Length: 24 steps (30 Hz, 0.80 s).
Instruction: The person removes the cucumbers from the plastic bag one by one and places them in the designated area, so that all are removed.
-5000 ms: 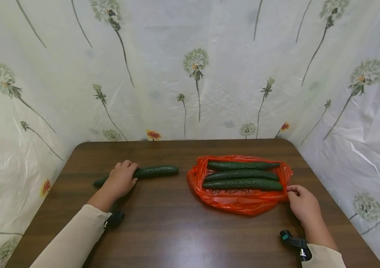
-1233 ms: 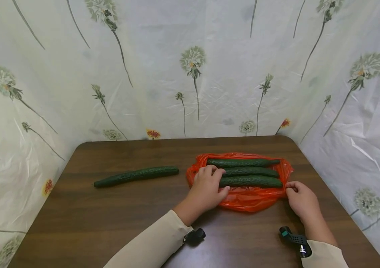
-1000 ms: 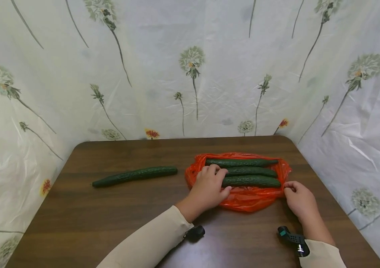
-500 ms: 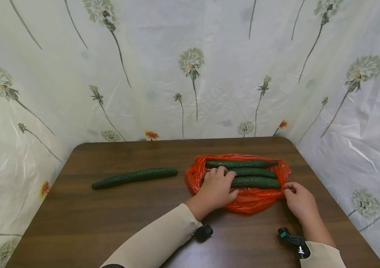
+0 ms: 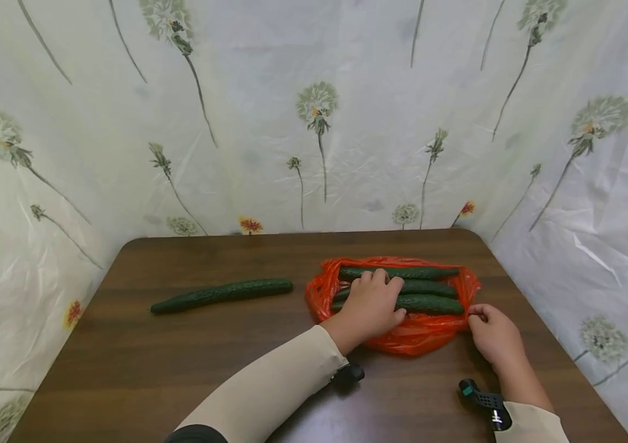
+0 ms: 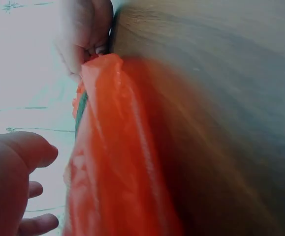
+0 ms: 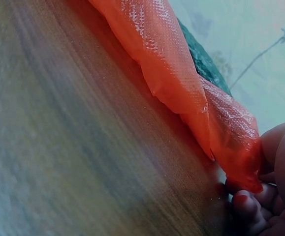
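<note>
Three dark green cucumbers [image 5: 433,303] lie side by side in the mouth of a red plastic bag [image 5: 414,339]. My left hand [image 5: 372,304] is over them near their middle, its fingertips by the back cucumber [image 5: 425,272]. In the left wrist view the thumb and fingers of that hand [image 6: 7,172] stand apart; contact with a cucumber cannot be made out. At the bag's right edge, my right hand [image 5: 495,335] pinches the plastic between thumb and fingers, as the right wrist view shows on the bunched bag corner [image 7: 243,157].
A single cucumber [image 5: 222,295] lies on the brown wooden table [image 5: 225,363], left of the bag. Behind the table hangs a pale curtain [image 5: 258,123] with a dandelion print. Small black cameras [image 5: 480,394] are strapped to both wrists.
My left hand released the lone cucumber at the left, moved over to the bag, and has since slid right and farther back across the cucumbers. The right hand keeps its pinch.
</note>
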### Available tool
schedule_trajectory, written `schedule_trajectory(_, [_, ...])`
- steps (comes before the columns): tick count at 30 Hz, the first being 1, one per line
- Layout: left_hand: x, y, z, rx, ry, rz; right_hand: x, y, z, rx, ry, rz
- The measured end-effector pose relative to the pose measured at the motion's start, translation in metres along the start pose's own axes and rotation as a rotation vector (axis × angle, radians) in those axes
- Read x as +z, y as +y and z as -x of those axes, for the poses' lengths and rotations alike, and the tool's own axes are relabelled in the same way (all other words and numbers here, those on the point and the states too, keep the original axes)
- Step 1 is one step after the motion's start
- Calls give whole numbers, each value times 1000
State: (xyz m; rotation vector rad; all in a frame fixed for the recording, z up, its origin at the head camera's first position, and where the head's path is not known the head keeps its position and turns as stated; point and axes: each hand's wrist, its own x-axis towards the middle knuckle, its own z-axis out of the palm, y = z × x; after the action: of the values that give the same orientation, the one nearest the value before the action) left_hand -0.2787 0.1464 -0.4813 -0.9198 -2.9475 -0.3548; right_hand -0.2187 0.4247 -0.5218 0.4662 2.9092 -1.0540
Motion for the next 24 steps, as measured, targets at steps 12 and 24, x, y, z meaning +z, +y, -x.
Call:
schedule_trajectory(12, [1, 4, -15, -16, -93, -19, 2, -2, -1, 2, -5, -4])
schedule_trajectory(24, [8, 13, -19, -32, -103, -18, 2, -1, -2, 10, -6, -1])
